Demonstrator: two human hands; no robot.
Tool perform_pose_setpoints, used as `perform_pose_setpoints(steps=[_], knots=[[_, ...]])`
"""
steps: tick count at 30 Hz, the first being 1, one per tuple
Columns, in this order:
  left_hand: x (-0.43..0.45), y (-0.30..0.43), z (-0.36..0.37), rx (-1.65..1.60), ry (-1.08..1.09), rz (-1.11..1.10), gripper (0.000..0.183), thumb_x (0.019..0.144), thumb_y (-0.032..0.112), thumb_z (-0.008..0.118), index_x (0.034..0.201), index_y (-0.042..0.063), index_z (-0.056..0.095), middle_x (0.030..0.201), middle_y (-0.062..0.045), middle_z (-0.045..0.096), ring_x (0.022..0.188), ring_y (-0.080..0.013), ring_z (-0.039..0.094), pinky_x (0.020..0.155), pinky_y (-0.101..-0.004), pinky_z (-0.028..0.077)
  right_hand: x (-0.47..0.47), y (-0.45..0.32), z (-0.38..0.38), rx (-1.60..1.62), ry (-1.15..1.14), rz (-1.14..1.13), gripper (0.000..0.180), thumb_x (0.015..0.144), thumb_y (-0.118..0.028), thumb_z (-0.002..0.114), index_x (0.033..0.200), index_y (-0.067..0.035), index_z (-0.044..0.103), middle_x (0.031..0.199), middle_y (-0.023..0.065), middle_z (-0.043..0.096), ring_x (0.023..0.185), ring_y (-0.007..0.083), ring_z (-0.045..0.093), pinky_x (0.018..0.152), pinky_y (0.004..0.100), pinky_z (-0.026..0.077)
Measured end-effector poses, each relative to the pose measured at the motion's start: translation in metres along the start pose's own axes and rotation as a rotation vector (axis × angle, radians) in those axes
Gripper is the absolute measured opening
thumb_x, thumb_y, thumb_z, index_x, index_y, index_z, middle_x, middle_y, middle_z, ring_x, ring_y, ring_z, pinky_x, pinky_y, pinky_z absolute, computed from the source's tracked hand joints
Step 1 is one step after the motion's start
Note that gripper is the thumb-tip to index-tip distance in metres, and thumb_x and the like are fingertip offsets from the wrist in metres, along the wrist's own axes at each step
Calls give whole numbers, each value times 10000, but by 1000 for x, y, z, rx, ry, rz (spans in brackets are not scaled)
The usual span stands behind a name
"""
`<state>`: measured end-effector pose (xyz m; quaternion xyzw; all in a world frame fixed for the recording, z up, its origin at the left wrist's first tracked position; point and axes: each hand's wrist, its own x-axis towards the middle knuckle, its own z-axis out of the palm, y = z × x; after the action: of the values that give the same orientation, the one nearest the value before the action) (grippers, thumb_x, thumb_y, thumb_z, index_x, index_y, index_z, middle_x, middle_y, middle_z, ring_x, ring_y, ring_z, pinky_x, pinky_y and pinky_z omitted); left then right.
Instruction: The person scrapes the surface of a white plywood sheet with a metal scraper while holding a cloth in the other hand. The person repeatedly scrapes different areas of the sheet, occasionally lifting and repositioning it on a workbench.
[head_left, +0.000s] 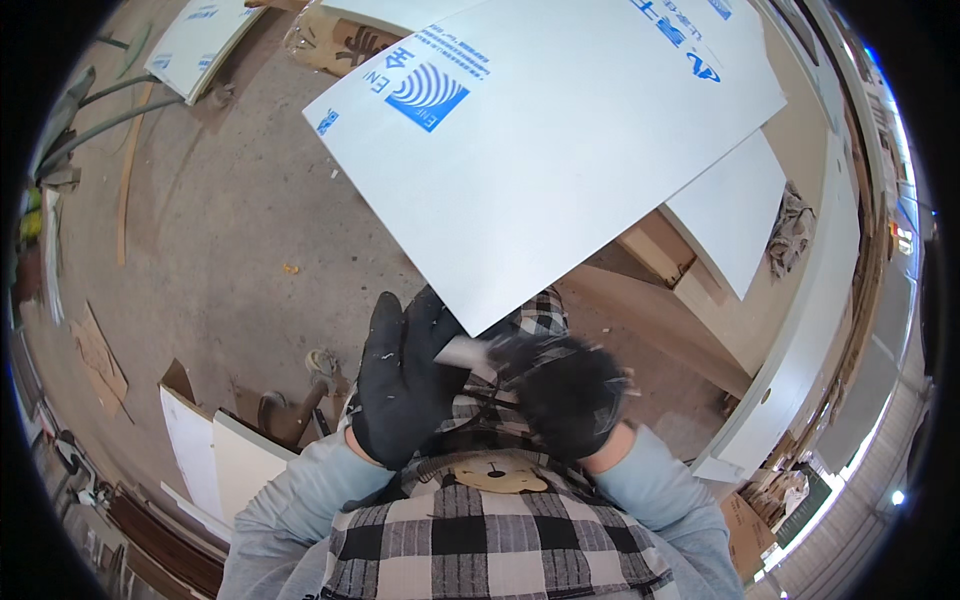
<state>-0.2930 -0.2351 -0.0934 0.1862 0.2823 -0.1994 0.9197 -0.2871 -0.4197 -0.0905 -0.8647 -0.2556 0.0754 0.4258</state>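
Note:
A white panel with blue print lies in front of me, one corner pointing at my body. My left hand, in a black glove, is beside that corner with fingers extended and a gap between them; the panel hides some fingertips. Close to the same corner, my right hand, also black-gloved, is curled and blurred by motion. A small pale flat piece sticks out of its fingers towards the left hand; blur hides what it is.
Under the panel's right side are another white board and a pale wooden frame. A crumpled cloth lies further right. White boards stand at lower left near a caster wheel. Printed panels are stacked at upper left.

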Motion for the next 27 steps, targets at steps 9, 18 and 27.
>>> perform_pose_setpoints(steps=[9,18,27], knots=[[-2,-3,-4,-132,-49,-9,773,932,632,236,1398,23,329,1320,-161,500,1212,-282,477,1073,-436,302,15,-17,-4,-298,61,-156,247,755,9,624,996,-12,675,924,92,671,803,248,653,665,351,536],[-3,-2,-2,-141,-60,7,726,974,571,161,1435,25,285,1392,-167,429,1269,-286,430,1086,-406,308,19,-5,-9,-324,117,-150,294,741,-45,632,1032,-37,679,965,100,680,853,255,660,716,344,518],[1,-8,-13,-155,-96,17,746,961,595,171,1424,24,300,1382,-161,433,1257,-278,432,1096,-425,283,18,0,-7,-237,78,-60,330,774,-95,588,1095,-111,661,1043,66,657,933,230,631,788,350,492]])
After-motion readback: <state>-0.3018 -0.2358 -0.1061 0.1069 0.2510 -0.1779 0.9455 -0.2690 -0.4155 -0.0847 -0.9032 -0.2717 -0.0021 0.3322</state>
